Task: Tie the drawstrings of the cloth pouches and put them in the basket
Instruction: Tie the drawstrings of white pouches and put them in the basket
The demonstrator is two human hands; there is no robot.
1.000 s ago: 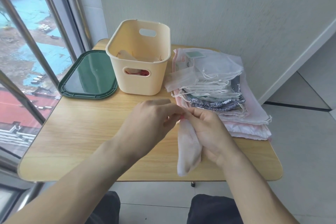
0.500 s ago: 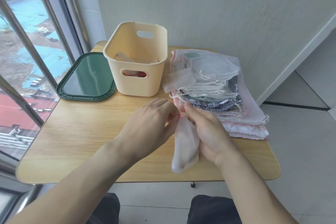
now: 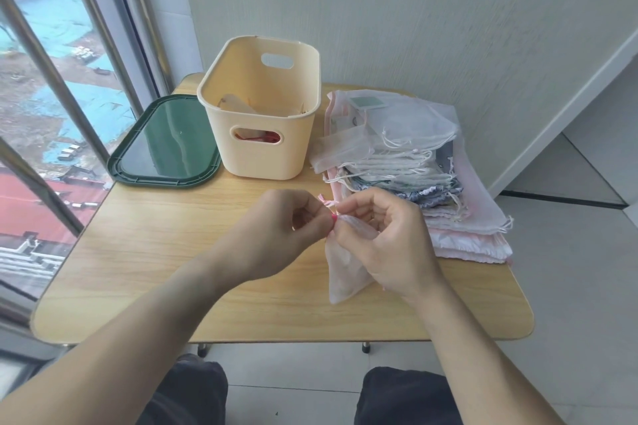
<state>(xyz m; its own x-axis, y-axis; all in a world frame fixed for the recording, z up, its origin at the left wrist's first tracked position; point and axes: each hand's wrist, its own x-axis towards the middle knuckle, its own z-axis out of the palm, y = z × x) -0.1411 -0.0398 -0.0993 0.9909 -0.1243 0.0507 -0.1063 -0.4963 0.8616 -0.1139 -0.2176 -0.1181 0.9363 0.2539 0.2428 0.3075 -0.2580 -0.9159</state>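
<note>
Both hands' fingers pinching pouch drawstring — bare table leftward.

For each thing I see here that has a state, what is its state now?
Small pouch: held above the table, mouth gathered, drawstring being tied.
Left hand: pinches the pink drawstring.
Right hand: grips the pouch neck.
Basket: upright, lid off, a few pouches inside.
Green lid: flat beside the basket.
Pouch pile: stacked, untied.
</note>
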